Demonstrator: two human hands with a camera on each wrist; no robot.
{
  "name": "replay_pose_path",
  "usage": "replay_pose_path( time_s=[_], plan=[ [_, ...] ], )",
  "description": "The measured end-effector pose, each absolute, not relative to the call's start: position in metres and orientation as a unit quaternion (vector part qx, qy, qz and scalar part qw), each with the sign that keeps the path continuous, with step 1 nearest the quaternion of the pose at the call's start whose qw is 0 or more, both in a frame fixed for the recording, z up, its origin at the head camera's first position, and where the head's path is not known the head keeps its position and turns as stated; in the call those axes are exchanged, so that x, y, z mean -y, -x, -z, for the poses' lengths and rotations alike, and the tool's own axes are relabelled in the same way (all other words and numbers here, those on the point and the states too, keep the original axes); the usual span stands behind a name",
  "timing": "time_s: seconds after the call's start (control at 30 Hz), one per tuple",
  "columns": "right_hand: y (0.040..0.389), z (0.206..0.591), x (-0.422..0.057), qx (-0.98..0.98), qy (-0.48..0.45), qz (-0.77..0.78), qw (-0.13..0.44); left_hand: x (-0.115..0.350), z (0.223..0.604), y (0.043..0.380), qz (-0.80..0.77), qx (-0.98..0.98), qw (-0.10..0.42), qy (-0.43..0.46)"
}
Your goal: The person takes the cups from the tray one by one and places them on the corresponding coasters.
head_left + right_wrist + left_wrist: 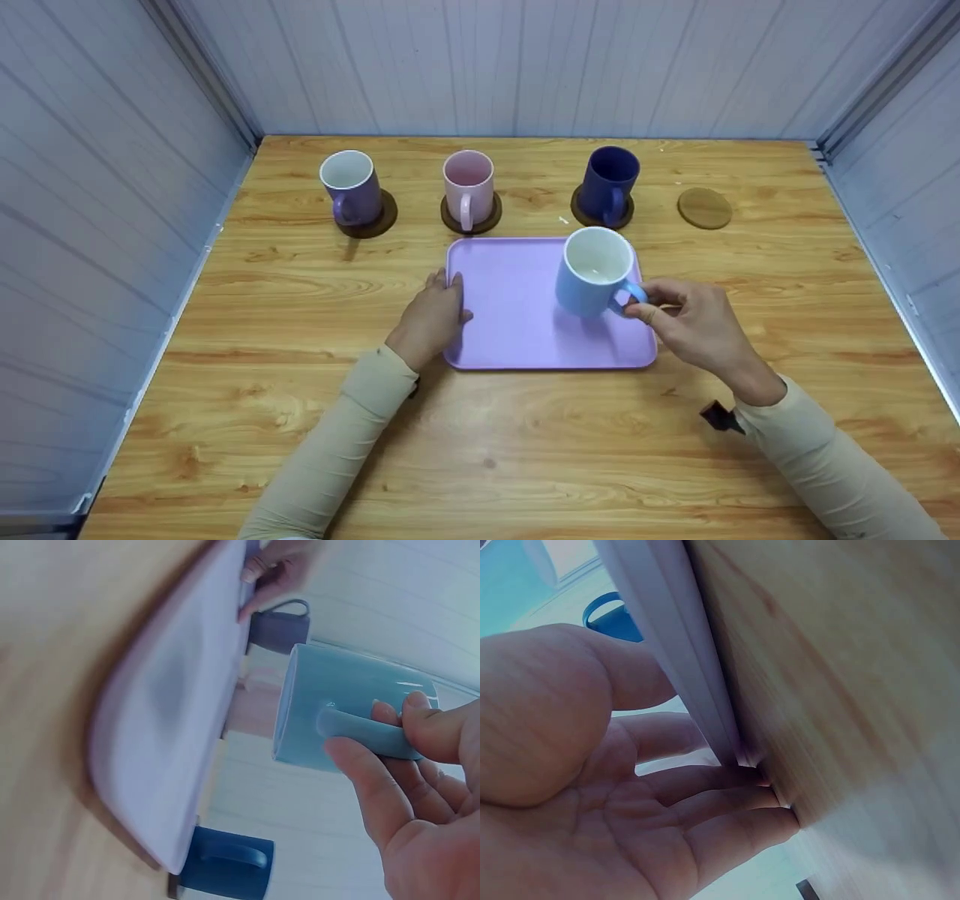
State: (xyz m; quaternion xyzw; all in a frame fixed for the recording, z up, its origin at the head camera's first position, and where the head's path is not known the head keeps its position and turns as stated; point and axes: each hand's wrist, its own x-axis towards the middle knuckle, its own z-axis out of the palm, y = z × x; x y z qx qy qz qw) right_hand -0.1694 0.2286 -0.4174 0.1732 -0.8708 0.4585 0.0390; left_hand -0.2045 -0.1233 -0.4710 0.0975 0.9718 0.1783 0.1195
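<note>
My right hand pinches the handle of a light-blue mug, white inside. The mug is upright above the right part of a lilac tray; a gap below it shows in the right wrist view. At the tray's left edge is my left hand. Its thumb lies over the rim and its other fingers are along the outer side, pinching the tray edge. In the left wrist view, the rim hides part of the thumb.
Behind the tray, a purple mug, a pink mug and a dark-blue mug stand on dark round coasters. A bare wooden coaster lies at the right. Pale panels wall the wooden table on three sides.
</note>
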Motion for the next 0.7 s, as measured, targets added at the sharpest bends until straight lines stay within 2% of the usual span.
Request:
replay_pose_path(
  time_s=[0.7],
  plan=[
    [0.199,0.363,-0.251,0.872,-0.111,-0.452,0.152,0.123,0.473,0.206,-0.178,-0.972,0.120,-0.096]
  ],
)
